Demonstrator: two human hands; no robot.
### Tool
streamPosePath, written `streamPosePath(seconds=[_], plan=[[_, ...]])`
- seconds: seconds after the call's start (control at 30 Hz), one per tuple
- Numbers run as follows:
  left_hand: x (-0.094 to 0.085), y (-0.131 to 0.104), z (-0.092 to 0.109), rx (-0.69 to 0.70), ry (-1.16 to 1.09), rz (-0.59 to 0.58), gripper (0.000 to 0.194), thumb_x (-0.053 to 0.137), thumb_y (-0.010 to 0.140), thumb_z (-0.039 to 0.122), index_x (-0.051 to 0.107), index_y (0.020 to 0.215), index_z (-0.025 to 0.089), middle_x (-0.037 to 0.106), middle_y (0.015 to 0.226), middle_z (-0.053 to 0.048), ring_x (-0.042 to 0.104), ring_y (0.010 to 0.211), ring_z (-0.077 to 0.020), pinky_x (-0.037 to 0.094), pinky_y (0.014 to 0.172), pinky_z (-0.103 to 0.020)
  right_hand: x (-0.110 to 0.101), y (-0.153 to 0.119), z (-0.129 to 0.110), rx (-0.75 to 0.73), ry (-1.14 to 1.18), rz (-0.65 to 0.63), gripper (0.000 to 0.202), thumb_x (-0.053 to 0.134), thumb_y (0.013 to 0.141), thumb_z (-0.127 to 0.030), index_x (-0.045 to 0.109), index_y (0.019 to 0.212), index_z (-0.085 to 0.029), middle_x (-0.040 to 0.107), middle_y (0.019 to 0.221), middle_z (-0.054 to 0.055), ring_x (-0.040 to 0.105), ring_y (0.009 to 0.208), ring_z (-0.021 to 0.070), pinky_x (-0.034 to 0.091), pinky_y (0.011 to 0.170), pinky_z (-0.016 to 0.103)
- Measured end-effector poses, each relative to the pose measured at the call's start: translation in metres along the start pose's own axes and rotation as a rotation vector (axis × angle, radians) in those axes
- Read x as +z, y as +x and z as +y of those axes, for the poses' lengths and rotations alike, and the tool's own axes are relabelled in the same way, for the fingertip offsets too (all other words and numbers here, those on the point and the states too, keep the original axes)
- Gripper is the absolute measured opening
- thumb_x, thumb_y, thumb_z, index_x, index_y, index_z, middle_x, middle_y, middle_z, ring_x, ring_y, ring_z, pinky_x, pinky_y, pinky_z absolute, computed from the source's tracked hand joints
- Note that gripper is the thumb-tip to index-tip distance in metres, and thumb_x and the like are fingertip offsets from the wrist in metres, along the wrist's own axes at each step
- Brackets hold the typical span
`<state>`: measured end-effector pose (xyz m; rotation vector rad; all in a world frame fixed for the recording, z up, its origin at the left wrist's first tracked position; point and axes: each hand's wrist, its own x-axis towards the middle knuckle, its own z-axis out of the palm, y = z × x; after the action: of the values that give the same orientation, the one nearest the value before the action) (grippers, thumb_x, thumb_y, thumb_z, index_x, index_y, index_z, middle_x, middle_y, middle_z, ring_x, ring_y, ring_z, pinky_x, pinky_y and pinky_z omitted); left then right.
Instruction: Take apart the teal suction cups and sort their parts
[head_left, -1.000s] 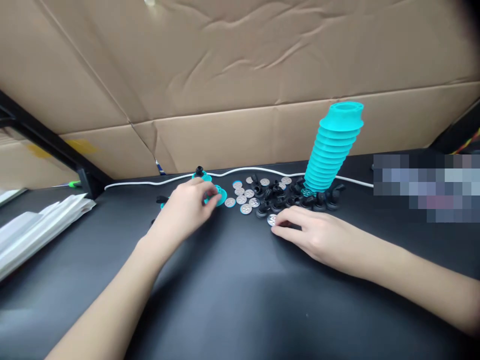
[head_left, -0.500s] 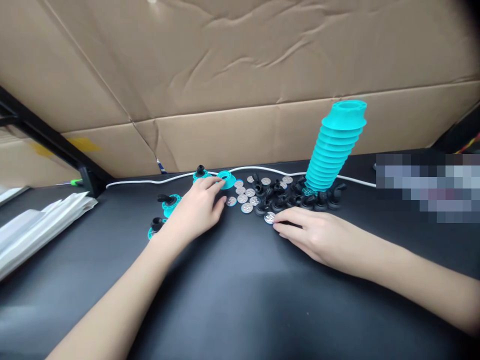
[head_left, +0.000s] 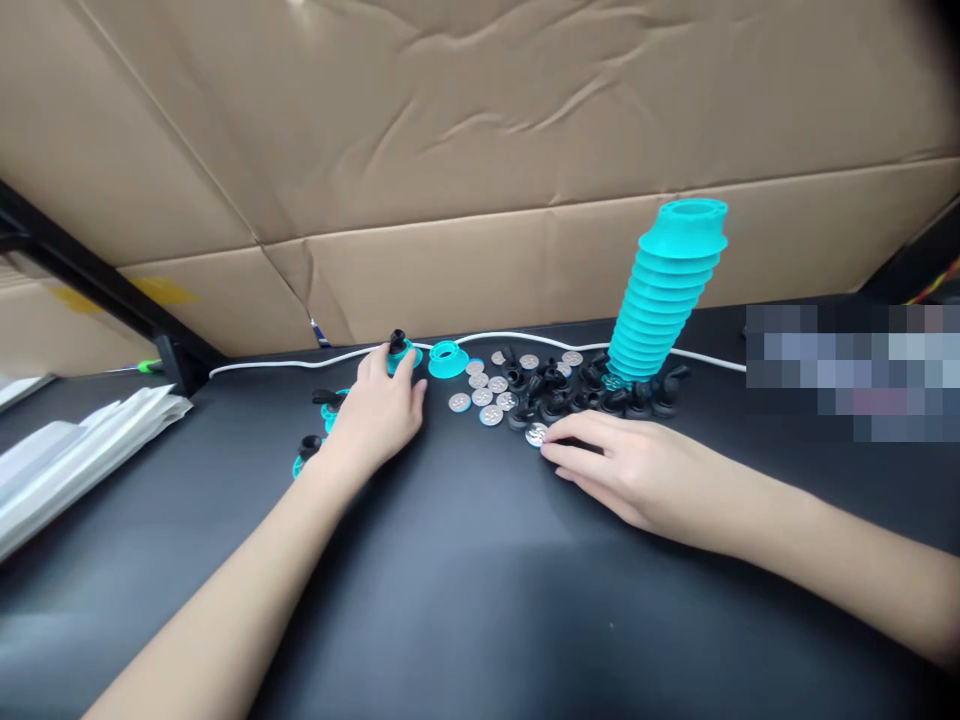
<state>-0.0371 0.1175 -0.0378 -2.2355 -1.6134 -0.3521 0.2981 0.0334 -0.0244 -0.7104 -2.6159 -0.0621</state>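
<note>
My left hand point(head_left: 380, 415) reaches to a teal flanged ring with a black knob point(head_left: 397, 340) on it. Two fingertips overlap the near side of that ring, while the thumb stands apart with nothing in it. To the right lies a bare teal flanged ring point(head_left: 448, 358). My right hand point(head_left: 622, 460) pinches the edge of a round silver disc point(head_left: 535, 434) with a swirl-like mark, low over the black table. Several similar silver discs point(head_left: 491, 414) lie between the hands. Just beyond the right fingertips are several black knobs point(head_left: 555, 403), bunched together.
A tall stack of teal rings point(head_left: 660, 290) leans behind the knobs. Two more teal rings with black knobs point(head_left: 309, 447) sit left of my left wrist. A white cable point(head_left: 337, 357) runs along the cardboard wall point(head_left: 465, 270). White packets point(head_left: 90, 460) lie at the left.
My left hand has moved left, from the bare teal ring to the teal ring with the black knob. The right hand stays at the silver disc.
</note>
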Motion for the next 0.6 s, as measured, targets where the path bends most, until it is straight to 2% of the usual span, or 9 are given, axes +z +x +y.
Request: streamPosePath(seconds=[0.2,0.4,0.6], plan=[[-0.007,-0.001,0.002,-0.032,0.071,-0.070,0.056,0.047,0.105,0.032,0.049,0.154,0.005,0.049,0.151,-0.033,0.052,0.139,-0.0474,0.051,0.111,-0.059,-0.001,0.000,-0.001,0.004,0.021,0.005,0.027,0.050,0.108,-0.016,0.072,0.123,-0.012,0.073,0.127,0.018,0.075,0.108,0.0278,0.068,0.087,0.041],[-0.004,0.003,0.001,-0.039,0.058,-0.074,0.065,0.043,0.107,0.035,0.039,0.161,-0.002,0.040,0.162,-0.034,0.038,0.153,-0.0476,0.040,0.121,-0.060,-0.001,0.001,-0.001,0.008,0.034,-0.002,0.026,0.051,0.108,-0.016,0.073,0.121,-0.013,0.073,0.128,0.017,0.075,0.108,0.0284,0.068,0.087,0.042],[-0.016,0.005,0.005,-0.067,0.124,-0.111,0.063,0.046,0.107,0.040,0.050,0.155,0.000,0.051,0.157,-0.030,0.049,0.143,-0.0458,0.045,0.118,-0.054,-0.001,0.001,-0.001,0.010,0.035,-0.003,0.025,0.051,0.108,-0.017,0.073,0.120,-0.014,0.073,0.128,0.017,0.075,0.108,0.0271,0.067,0.088,0.041]])
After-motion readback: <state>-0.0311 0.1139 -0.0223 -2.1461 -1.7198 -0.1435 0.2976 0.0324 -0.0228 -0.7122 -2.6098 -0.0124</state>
